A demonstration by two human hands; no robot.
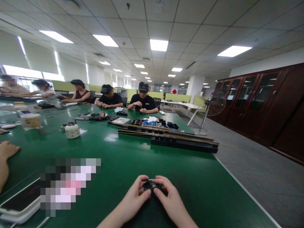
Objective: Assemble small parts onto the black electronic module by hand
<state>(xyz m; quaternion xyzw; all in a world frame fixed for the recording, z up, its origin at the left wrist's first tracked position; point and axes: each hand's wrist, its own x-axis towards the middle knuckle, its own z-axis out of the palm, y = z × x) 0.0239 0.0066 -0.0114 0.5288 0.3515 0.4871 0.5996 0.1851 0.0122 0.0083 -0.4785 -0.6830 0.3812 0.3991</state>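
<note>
My left hand (135,196) and my right hand (167,198) meet over the green table (194,177) near its front edge. Both pinch a small black part (150,184) between thumbs and fingertips. The part is mostly covered by my fingers, so its shape is hard to make out. It sits just above or on the table surface; I cannot tell which.
Long black rails with gold strips (171,137) lie across the table beyond my hands. A white jar (72,130) and a phone (20,202) are to the left. Another person's hand (6,152) rests at the left edge. Several seated people work at the far end. Dark cabinets (261,104) line the right.
</note>
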